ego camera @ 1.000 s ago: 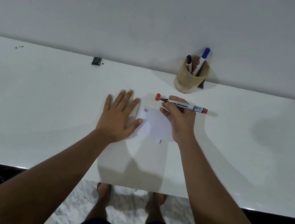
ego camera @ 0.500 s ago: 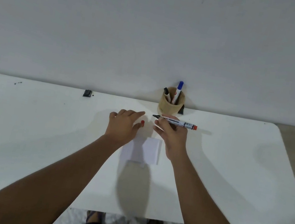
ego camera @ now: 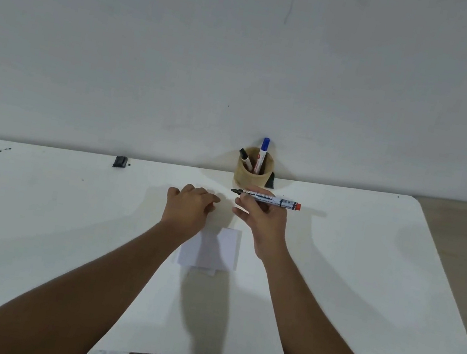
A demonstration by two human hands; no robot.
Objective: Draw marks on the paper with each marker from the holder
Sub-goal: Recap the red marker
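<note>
Head view: white bench [ego camera: 364, 278] against grey wall [ego camera: 154, 53]; camera had tilted upward. Right hand [ego camera: 264, 223] fingers pinched uncapped marker [ego camera: 265, 198]; left hand [ego camera: 189, 209] fingers curled closed, formerly flat.

single view, head-worn wide-angle camera, looking forward and down from above the near edge of the white table [ego camera: 361, 293]. it faces the plain wall [ego camera: 247, 54], which fills the upper half of the frame. both forearms enter from the bottom corners, close to the lens; the left hand [ego camera: 189, 208] and right hand [ego camera: 263, 222] sit mid-frame, the holder [ego camera: 253, 174] farther off by the wall. table edges bow with lens distortion. no second view to compare overlap.
</note>
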